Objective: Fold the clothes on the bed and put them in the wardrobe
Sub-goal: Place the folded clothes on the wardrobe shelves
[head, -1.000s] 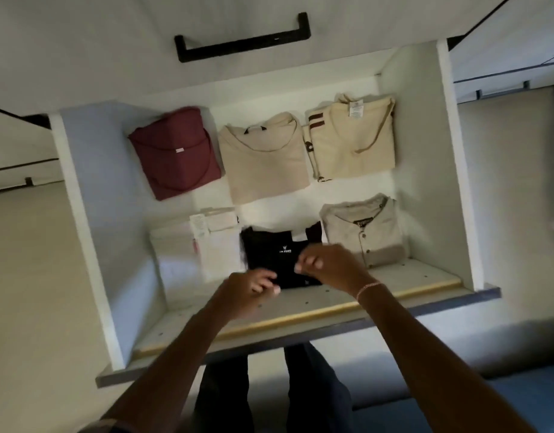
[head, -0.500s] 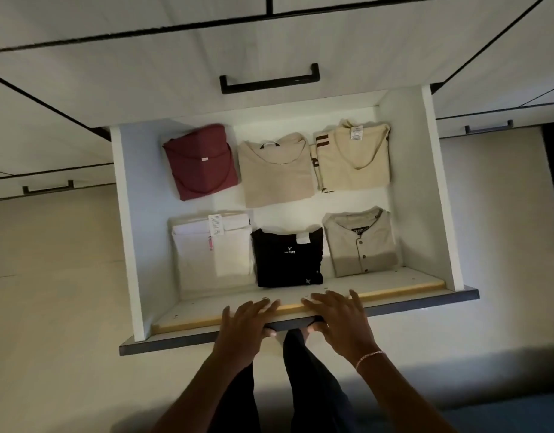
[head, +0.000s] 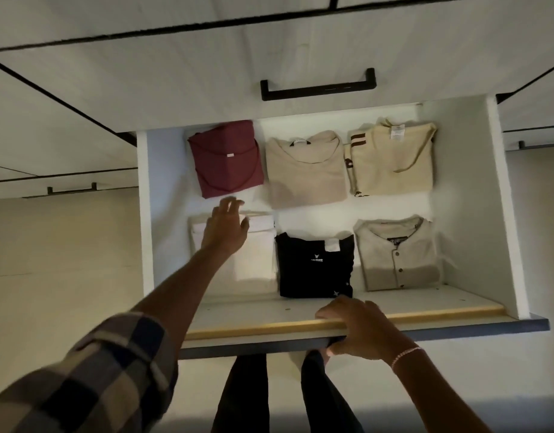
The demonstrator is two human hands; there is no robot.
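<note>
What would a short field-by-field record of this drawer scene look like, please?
Container: open drawer holding six folded garments
Back row, left to right: maroon shirt, beige T-shirt, cream striped shirt
Front row, left to right: white garment, black T-shirt, grey buttoned shirt
Left hand: fingers spread, over the white garment's far edge, near the maroon shirt
Right hand: grips the drawer's front edge
</note>
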